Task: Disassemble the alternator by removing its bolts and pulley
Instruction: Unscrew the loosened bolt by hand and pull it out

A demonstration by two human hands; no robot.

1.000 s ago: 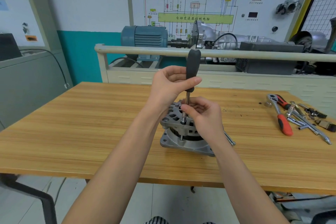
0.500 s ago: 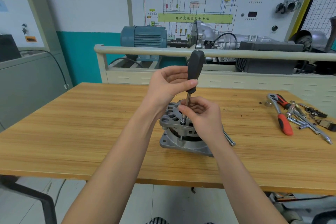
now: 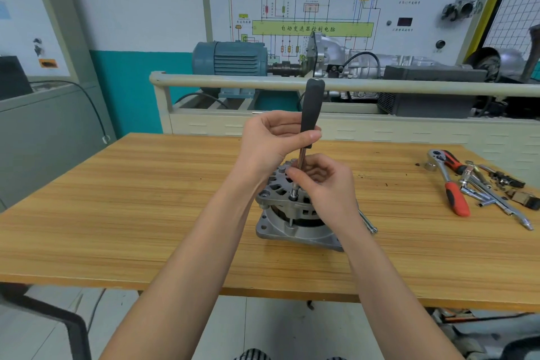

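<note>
- A wooden table [image 3: 117, 213] stands in a workshop, its near edge crossing the lower part of the view; its legs are mostly cut off below.
- The alternator [image 3: 292, 213] sits near the table's middle, flat flange down, its right half hidden behind the right hand [image 3: 327, 187].
- That hand's fingers curl round the driver [image 3: 311, 114] shaft low down, just above the housing; the bolt [image 3: 293, 197] under the tip is too small to make out clearly.
- The left hand [image 3: 271, 140] grips the black handle's lower end, thumb across it; the driver stands nearly upright.
- A metal rod [image 3: 368, 223] pokes out from behind the right wrist, mostly hidden.
- Well to the right lie a ratchet [image 3: 450, 184] and a heap of tools [image 3: 493, 190], hard to tell apart.
- Beyond stands a rail [image 3: 204, 80], then a blue motor [image 3: 230, 57] and a wiring board [image 3: 312, 9], its top cut off.
</note>
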